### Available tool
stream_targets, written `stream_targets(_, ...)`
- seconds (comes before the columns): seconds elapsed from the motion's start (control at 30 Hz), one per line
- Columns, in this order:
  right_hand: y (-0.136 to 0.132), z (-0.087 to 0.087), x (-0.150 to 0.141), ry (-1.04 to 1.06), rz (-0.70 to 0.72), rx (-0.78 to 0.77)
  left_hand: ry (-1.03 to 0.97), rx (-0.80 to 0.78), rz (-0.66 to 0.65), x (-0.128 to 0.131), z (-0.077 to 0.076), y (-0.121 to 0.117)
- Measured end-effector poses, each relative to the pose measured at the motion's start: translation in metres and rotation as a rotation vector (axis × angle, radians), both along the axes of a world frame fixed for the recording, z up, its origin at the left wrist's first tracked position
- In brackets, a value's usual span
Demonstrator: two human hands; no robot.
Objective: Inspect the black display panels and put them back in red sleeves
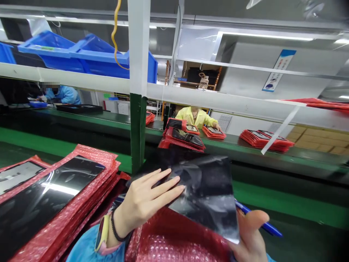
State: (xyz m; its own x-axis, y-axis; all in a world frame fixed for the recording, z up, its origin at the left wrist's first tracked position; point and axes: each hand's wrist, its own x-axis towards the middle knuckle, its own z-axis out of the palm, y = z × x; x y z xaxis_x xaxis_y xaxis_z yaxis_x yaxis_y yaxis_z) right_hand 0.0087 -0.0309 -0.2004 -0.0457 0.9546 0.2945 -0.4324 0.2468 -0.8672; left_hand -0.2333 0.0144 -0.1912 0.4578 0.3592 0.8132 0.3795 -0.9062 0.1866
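Observation:
A glossy black screen panel [209, 189] is tilted in front of me. My left hand [148, 194] lies on its near left part with the fingers stretched flat; the thumb is hidden. By the panel's right edge is my right hand [252, 233], thumb raised, with a blue pen [272, 230] tucked in its partly hidden fingers. Under the panel lies a red bubble-wrap bag [177, 245]. To the left, another black panel [62, 189] rests on a stack of red bubble-wrap bags [89, 203].
Blue bins [95, 58] sit on the overhead rail behind a white post [139, 47]. Across the green-edged conveyor [259, 194], a person in yellow [196, 115] touches red-bagged panels [214, 133]. More red bags [265, 140] lie farther right. A person in blue [65, 95] sits far left.

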Motion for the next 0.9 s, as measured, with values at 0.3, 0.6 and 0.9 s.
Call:
stream_targets(0.3,0.002,-0.009,0.006,0.046,-0.035,-0.082,0.151,0.134,0.106,0.006,-0.001,0.007)
stream_targets(0.6,-0.014,-0.010,-0.006,0.077,-0.013,-0.183,0.015,-0.265,-0.409,0.038,-0.001,-0.046)
stream_targets(0.9,-0.011,-0.014,-0.015,0.049,0.018,-0.126,-0.430,-0.269,-0.333,0.046,-0.005,-0.042)
